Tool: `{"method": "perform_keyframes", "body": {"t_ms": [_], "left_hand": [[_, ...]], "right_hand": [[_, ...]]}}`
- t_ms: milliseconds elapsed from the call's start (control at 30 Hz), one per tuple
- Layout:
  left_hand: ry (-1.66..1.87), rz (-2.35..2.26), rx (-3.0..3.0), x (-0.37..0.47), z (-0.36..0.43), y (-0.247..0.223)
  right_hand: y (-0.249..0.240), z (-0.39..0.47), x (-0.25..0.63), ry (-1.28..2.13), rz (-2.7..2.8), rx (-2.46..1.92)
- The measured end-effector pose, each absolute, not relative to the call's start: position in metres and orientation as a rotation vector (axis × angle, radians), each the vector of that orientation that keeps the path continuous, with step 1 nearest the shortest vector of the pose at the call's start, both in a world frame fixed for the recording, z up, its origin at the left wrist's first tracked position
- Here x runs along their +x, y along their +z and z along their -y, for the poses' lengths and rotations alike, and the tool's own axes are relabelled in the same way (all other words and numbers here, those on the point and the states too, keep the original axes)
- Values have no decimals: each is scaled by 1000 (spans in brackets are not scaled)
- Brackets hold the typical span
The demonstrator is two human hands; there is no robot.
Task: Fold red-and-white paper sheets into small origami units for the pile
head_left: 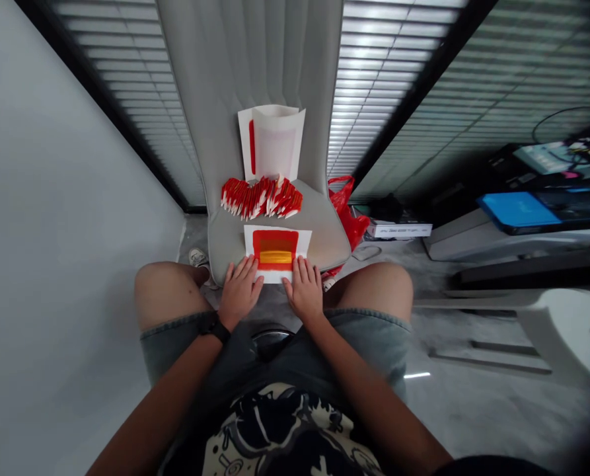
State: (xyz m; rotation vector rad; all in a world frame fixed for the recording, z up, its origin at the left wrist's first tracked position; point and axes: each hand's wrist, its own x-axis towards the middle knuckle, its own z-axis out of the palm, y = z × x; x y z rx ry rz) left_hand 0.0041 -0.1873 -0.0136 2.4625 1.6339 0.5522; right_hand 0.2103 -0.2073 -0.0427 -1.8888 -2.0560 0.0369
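Note:
A white paper sheet (pixel 277 276) with a large red printed area and a yellow-orange band across its middle lies on the front of the grey chair seat. My left hand (pixel 240 289) rests on the sheet's left edge, fingers stretched out and thumb apart. On the right edge, my right hand (pixel 304 285) lies likewise with its fingers extended. Just behind the sheet is a bunched row of red and white folded paper pieces (pixel 261 197). Farther back, white sheets (pixel 277 145) stand leaning on the chair's backrest, one showing a red strip.
The grey chair (pixel 319 228) stands in front of my knees, against window blinds. A red plastic bag (pixel 350 221) hangs or sits at its right side. To the right are a white box (pixel 398 230), a blue-topped item (pixel 520 209) and a white stool (pixel 575 330). A wall borders the left.

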Motion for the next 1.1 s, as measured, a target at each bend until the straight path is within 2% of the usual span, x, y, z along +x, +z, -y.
{"method": "perform_keyframes", "body": {"t_ms": [200,333,467,600,700,767,867,967,1100], "left_hand": [[853,-1493,2428,14,200,2],[791,-1577,2393,30,206,-4],[655,-1710,2408,33,194,-7],[499,-1330,2620,22,173,-2],[346,-995,2735,7,151,0],[294,-898,2757,-2,135,0],[275,-842,2785,-10,123,2],[432,-1015,2762,-6,137,9],[885,-1527,2411,16,195,20]], "right_hand": [[-15,218,164,184,1821,-2059],[3,238,156,247,1824,-2010],[6,233,195,247,1924,-1834],[13,205,229,249,2155,-1606],[25,184,237,52,2165,-1606],[31,171,237,-48,2110,-1649],[30,154,238,26,2291,-1543],[11,147,239,167,2532,-1413],[-19,167,221,178,2355,-1653]]}}
